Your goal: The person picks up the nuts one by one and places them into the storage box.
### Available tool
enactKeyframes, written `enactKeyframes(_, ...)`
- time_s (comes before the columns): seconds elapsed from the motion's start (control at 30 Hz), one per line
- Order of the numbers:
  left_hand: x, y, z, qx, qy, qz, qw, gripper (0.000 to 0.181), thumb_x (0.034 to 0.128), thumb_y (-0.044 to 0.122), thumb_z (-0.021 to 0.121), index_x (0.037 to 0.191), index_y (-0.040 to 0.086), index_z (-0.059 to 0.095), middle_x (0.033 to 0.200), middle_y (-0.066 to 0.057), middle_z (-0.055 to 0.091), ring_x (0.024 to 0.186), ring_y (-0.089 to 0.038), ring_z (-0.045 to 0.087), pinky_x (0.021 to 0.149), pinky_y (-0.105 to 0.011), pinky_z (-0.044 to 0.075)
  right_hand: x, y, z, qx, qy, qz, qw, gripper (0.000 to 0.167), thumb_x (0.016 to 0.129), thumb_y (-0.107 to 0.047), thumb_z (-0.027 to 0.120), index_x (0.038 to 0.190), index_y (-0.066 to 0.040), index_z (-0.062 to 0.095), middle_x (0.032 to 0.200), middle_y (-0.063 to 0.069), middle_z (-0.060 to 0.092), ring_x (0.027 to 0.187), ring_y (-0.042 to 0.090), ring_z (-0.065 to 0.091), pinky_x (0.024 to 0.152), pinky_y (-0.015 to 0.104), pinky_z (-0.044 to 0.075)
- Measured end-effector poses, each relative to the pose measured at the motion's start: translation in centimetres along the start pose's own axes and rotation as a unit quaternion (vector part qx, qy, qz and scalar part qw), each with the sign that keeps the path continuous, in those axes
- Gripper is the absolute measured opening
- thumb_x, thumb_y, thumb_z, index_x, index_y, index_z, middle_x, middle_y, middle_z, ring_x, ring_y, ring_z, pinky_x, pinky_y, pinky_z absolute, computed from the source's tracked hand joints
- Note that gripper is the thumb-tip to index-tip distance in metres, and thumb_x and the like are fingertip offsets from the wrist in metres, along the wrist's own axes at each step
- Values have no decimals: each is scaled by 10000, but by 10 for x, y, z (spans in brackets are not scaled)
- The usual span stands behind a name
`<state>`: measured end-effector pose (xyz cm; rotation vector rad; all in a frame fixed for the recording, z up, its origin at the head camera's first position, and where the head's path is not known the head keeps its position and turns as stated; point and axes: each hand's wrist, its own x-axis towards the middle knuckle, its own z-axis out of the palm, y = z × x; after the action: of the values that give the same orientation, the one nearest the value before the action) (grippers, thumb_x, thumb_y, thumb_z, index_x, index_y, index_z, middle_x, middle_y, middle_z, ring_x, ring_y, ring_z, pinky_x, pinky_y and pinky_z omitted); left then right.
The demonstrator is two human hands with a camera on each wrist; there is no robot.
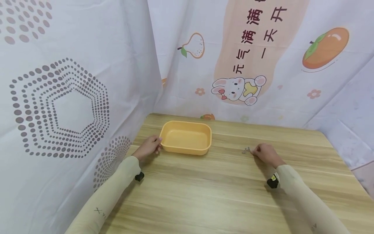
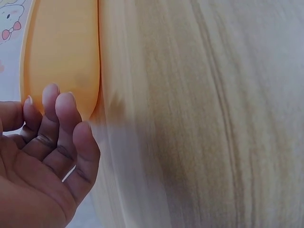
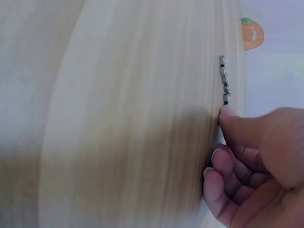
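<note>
A yellow rectangular plastic basin (image 1: 185, 139) stands upright near the back of the table, with nothing seen inside. At its left end my left hand (image 1: 149, 147) pinches the rim between thumb and forefinger; in the left wrist view the other fingers curve loosely beside the basin wall (image 2: 61, 52). To the right lie several small silvery metal pieces (image 1: 246, 150), looking like nuts, in a short uneven row (image 3: 224, 76). My right hand (image 1: 267, 154) is at the near end of that row, thumb and forefinger together at the tabletop. Whether a piece is between those fingertips is hidden.
The wood-grain table (image 1: 193, 188) meets a printed white curtain (image 1: 187, 81) at the back. Another patterned curtain (image 1: 70, 110) hangs close along the left side. A dark wrist device (image 1: 273, 182) sits under the right sleeve, another (image 1: 139, 176) under the left.
</note>
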<state>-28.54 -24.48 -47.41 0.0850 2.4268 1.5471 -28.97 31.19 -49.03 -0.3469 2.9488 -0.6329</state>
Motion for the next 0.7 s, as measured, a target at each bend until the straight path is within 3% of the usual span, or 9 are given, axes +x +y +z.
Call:
enactKeyframes(0.23, -2, 0, -1, 62, -14, 16, 10000, 340, 1133, 283, 419, 1079, -22, 559, 877, -124, 615, 705, -162, 571, 650, -284, 544, -2, -1, 1, 116, -55, -66, 9999, 247, 1024, -201, 644, 956, 28, 708, 911, 113, 708, 843, 269, 657, 775, 482, 557)
enactKeyframes(0.53, -3, -2, 1, 121, -97, -13, 9999, 356, 1137, 288, 400, 1032, -9, 565, 845, -110, 606, 691, -167, 574, 647, -277, 539, -4, 4, 8, 234, 236, -206, 9992, 169, 1012, -129, 663, 903, -16, 726, 854, 37, 700, 779, 187, 626, 709, 401, 536)
enactKeyframes(0.7, -3, -3, 2, 29, -107, -3, 9999, 352, 1136, 290, 404, 1009, -1, 557, 843, -120, 602, 688, -168, 567, 629, -267, 534, -6, 3, 9, 210, 364, -285, 9987, 164, 1005, -111, 665, 898, -1, 722, 846, 58, 702, 769, 204, 629, 703, 417, 539)
